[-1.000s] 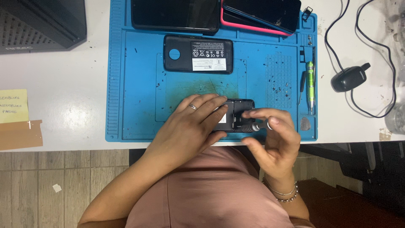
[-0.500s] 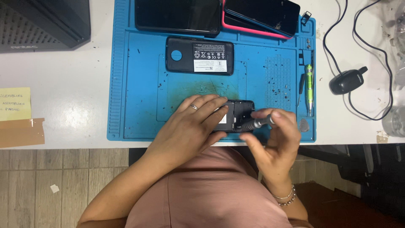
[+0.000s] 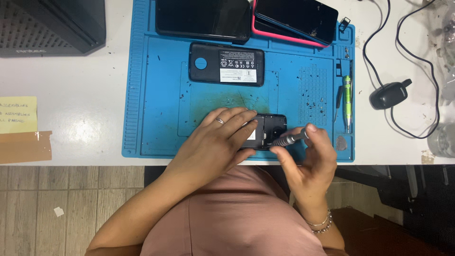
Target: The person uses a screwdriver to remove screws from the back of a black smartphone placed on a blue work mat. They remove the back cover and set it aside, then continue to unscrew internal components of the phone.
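From my remote view I see the opened phone (image 3: 268, 131) lying flat near the front edge of the blue work mat (image 3: 156, 109), its long axis running left to right across the mat, parallel to the counter (image 3: 80, 95) edge. The round camera end points toward my right; the other end is hidden under the left hand (image 3: 215, 142).

The left hand lies palm down over the left part of the phone, fingers spread and pressing on it, a ring on one finger; its grip is flat rather than curled, resting on the phone. The right hand (image 3: 308, 161) has its grip closed around a slim grey screwdriver (image 3: 289, 139), pinched between thumb and fingertips. The screwdriver is tilted, its long axis running from upper right down to lower left, with the tip meeting the phone's right part just below the camera ring.

Farther back on the mat lies a black back cover (image 3: 226, 64), long axis also left to right, its round hole at the left end. Behind it are a dark phone (image 3: 203, 18) and a phone in a pink case (image 3: 296, 19). A green screwdriver (image 3: 348, 102) lies along the mat's right side, pointing front to back.
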